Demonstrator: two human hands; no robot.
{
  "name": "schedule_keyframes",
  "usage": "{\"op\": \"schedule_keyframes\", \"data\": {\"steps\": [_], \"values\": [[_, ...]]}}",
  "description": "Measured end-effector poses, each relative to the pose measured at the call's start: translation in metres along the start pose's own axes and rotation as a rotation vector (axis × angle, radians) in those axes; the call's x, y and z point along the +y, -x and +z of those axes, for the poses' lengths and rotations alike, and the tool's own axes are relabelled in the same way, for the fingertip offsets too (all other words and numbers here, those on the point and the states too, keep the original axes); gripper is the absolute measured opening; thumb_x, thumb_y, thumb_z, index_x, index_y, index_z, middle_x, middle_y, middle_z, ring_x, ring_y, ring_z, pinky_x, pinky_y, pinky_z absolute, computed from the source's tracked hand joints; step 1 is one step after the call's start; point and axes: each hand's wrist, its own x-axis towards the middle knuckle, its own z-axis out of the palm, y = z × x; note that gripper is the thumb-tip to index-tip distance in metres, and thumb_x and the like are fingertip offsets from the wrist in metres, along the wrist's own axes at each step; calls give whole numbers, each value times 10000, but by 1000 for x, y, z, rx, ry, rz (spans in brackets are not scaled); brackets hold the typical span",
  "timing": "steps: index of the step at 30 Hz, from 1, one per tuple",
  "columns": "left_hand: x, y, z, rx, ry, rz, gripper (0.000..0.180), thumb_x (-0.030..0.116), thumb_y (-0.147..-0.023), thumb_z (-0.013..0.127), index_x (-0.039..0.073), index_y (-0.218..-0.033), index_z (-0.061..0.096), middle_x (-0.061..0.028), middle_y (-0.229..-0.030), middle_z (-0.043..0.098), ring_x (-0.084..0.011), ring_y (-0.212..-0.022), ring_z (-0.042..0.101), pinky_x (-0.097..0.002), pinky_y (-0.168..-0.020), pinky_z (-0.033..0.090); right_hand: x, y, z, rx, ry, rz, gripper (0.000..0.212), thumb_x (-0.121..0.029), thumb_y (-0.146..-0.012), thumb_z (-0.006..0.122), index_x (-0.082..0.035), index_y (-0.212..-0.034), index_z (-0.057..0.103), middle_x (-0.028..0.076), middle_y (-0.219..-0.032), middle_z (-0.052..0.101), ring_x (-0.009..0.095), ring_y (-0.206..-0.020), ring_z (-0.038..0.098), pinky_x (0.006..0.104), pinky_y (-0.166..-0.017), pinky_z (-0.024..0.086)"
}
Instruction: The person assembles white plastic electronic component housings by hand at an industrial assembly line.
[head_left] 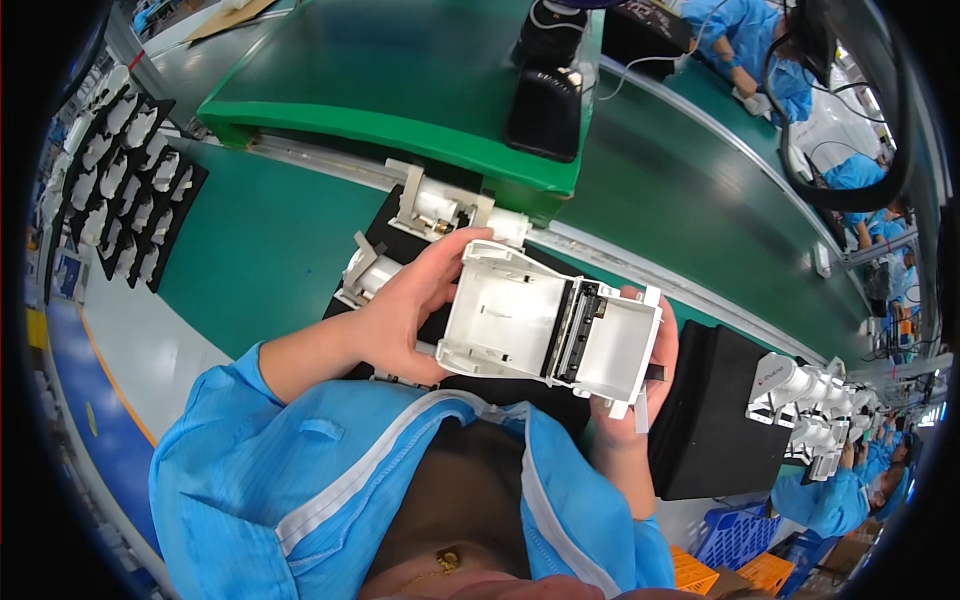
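The housing (507,312) is white, the jacket (235,450) blue, the worktop (240,240) green.

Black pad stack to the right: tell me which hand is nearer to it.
Right. The right hand is just left of the black pad stack, gripping the white plastic housing; the left hand is farther left, at the housing's opposite end.
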Motion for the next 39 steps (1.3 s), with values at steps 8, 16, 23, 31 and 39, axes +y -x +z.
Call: {"op": "schedule_keyframes", "data": {"steps": [8, 16, 23, 31, 39], "values": [[7, 4, 1, -46, -201, 62, 1062, 75, -574, 747, 64, -1483, 196, -138, -1395, 310, -262, -1345, 342, -467, -1095, 356, 3, 6, -5, -301, 327, -137, 836, -37, -585, 759, 52, -1336, 401, 184, -1302, 430, 289, -1198, 522, 417, -1006, 445], [20, 7, -4, -145, -408, 15, 1106, 166, -578, 859, 31, -1471, 221, -147, -1468, 284, -285, -1359, 329, -426, -1128, 285, -1, 11, -2, -281, 443, -41, 774, -89, -607, 801, 58, -1290, 467, 224, -1265, 505, 304, -1131, 569, 392, -978, 463], [22, 6, 5, -127, -642, 127, 1070, 227, -564, 866, 20, -1449, 302, -180, -1426, 380, -334, -1316, 374, -432, -1065, 372, 1, 4, 13, -380, 484, -106, 698, -15, -612, 789, 50, -1253, 520, 207, -1309, 461, 275, -1143, 566, 342, -907, 534], [24, 6, 7, -107, -668, 106, 1102, 318, -551, 893, 11, -1441, 320, -185, -1368, 449, -338, -1277, 423, -430, -1020, 393, 2, 4, 12, -436, 615, -114, 676, 24, -606, 780, 35, -1230, 523, 184, -1283, 433, 267, -1068, 605, 340, -842, 578], [24, 8, 8, -94, -537, 79, 1090, 301, -557, 895, 34, -1448, 327, -178, -1378, 429, -307, -1261, 444, -404, -966, 459, 4, 7, 14, -397, 454, -36, 776, 21, -609, 791, 72, -1300, 442, 166, -1264, 393, 258, -1103, 565, 368, -918, 543]]}}
